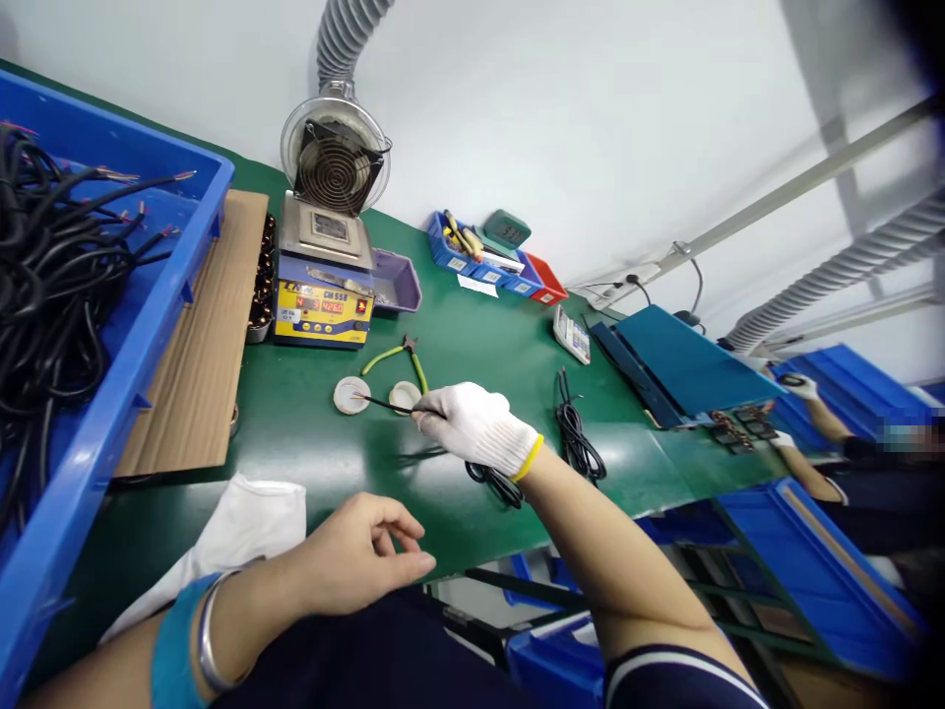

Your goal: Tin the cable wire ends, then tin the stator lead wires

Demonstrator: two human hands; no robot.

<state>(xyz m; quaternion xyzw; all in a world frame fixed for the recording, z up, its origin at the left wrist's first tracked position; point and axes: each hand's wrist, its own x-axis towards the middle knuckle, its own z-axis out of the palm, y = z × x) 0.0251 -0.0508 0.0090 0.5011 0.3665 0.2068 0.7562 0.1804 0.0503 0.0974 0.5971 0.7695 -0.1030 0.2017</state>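
Centrally, the right hand (472,421) clamps a black cable (388,404) near its tip, likely for control, toward a white dish (348,400) at nine o'clock; the left hand (358,553), at seven, is empty, grip apart.

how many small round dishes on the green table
2: the left dish at the tip of the held cable, and the right dish beside it, near the pliers. Others may be hidden.

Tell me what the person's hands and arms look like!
The right hand wears a white knitted glove with a yellow edge; a short navy sleeve with white trim shows on that arm. The left hand is bare, with a silver bangle and a wide blue band.
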